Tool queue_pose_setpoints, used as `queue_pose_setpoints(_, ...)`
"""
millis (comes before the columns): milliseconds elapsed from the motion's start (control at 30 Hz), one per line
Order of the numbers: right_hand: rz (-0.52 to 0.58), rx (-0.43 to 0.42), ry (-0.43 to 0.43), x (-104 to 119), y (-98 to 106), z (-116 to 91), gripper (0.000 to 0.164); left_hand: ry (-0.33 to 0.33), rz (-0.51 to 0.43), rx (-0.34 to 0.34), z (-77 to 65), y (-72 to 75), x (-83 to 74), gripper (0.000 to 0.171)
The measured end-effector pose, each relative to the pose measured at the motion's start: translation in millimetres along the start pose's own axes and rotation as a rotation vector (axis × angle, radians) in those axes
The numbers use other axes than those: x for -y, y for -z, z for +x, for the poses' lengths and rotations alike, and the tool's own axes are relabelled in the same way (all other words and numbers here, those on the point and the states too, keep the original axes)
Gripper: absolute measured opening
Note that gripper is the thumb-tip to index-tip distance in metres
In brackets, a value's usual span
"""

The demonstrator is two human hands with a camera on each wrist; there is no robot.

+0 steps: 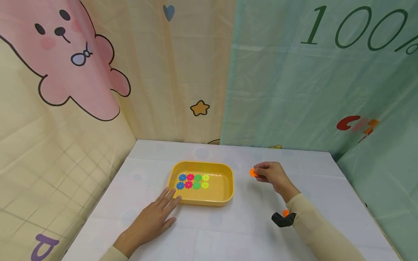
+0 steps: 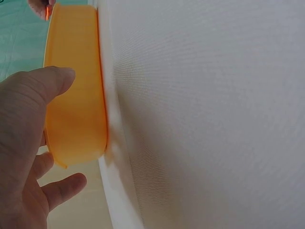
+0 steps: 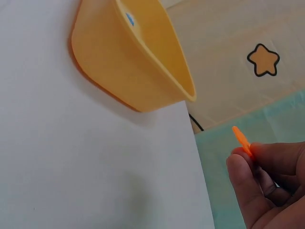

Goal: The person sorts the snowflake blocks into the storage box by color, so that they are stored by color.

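A yellow tray (image 1: 227, 203) holds two rows of small flower-shaped discs (image 1: 197, 177) in blue, pink, green and yellow, on its left side. My left hand (image 1: 153, 219) is at the tray's front left corner, fingers spread and fairly straight, fingertips by the rim. In the left wrist view, its thumb is in front of the tray wall (image 2: 78, 119). To the right of the tray, my right hand (image 1: 270, 175) pinches an orange flower-shaped disc (image 1: 252, 173) above the table, between thumb and fingertips. The right wrist view shows this disc (image 3: 241, 139) edge-on.
A second orange piece (image 1: 286, 213) lies near the right forearm, partly hidden by a black wrist-worn device (image 1: 282, 220). White cloth covers the table (image 1: 209, 235). Printed curtains (image 1: 183, 72) hang behind it and at both sides.
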State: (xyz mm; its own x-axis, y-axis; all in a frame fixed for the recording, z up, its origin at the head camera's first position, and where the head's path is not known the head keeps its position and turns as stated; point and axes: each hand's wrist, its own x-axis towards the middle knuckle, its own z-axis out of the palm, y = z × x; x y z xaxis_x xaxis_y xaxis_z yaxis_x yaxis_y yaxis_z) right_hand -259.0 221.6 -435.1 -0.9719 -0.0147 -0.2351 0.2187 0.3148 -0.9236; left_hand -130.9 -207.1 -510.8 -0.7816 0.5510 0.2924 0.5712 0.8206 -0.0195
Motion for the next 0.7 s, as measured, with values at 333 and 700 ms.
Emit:
queue_pose_setpoints(333,0.013,-0.029,0.006,7,-24,5,0.027,-0.008,0.006,-0.023,-1.3,-0.2,0.3,0.073)
queue_pose_setpoints(700,0.006,-0.006,0.024,19,-52,11,0.022,-0.005,-0.005,-0.017,-1.2,-1.3,1.3,0.072)
